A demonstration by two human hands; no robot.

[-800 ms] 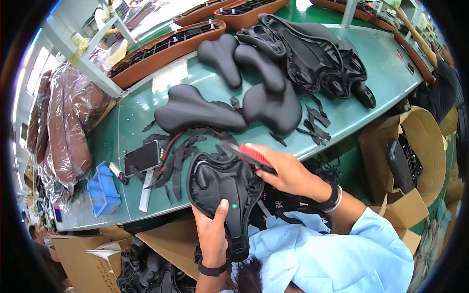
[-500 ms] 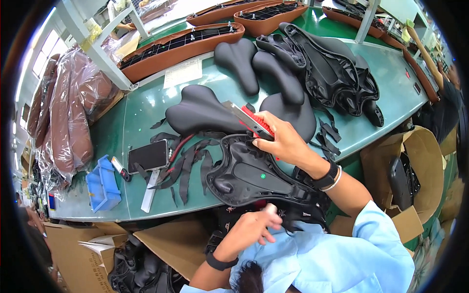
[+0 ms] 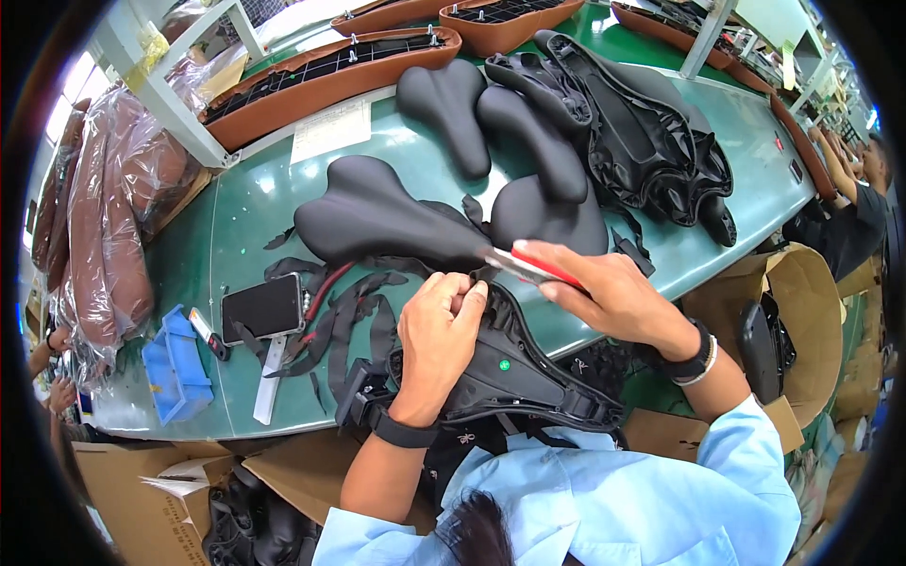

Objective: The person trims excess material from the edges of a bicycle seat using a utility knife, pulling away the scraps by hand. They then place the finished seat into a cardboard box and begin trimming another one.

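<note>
A black bicycle saddle (image 3: 524, 370) lies underside up at the table's front edge, close to my body, with a green dot sticker on it. At its far left rim my left hand (image 3: 437, 330) is closed, thumb and fingers pinching the black cover edge. My right hand (image 3: 618, 300) is wrapped round a red utility knife (image 3: 536, 268). The knife's blade points left, close to my left fingertips; whether it touches the cover is not clear. Just beyond the blade lies a finished-looking black saddle (image 3: 373, 215), smooth side up.
More black saddles (image 3: 543, 141) are heaped toward the back. Black offcut strips (image 3: 344, 325), a phone (image 3: 261, 307), a blue bin (image 3: 177, 368) and a second cutter (image 3: 208, 332) lie at left. Cardboard boxes (image 3: 812, 330) flank me. A co-worker (image 3: 854, 208) is at far right.
My left hand has moved up from my lap to the saddle's rim and closed there. My right hand has brought the knife lower and to the right, its blade now beside my left fingers.
</note>
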